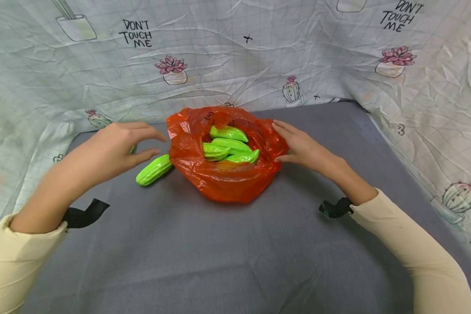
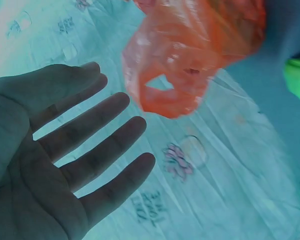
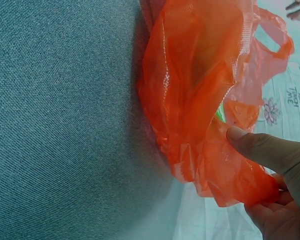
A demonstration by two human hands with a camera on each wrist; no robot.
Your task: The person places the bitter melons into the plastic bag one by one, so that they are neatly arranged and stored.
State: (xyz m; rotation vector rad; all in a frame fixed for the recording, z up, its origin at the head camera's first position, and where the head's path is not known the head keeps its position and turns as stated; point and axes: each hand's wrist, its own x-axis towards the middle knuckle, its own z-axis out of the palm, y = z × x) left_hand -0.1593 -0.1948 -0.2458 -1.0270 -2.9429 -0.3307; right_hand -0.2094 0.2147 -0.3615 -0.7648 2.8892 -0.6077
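Observation:
A red plastic bag (image 1: 231, 183) stands with its mouth open, and several bright green, ridged, gourd-like vegetables (image 1: 229, 146) lie inside it. Another green vegetable (image 1: 154, 170) rests on the grey cloth, against the bag's left side. My left hand (image 1: 119, 146) hovers above and left of that one, fingers spread, apart from the bag; its palm (image 2: 35, 175) holds nothing. On the other side, my right hand (image 1: 304, 148) grips the bag's right rim. The right wrist view shows the thumb (image 3: 260, 147) on one face of the plastic and the fingers curled behind it.
Grey cloth (image 1: 220, 261) covers the table. A pale printed curtain (image 1: 227, 56) hangs behind and along both sides. Part of one more green thing (image 1: 132, 149) peeks out behind my left hand. Black straps (image 1: 87, 213) circle both wrists.

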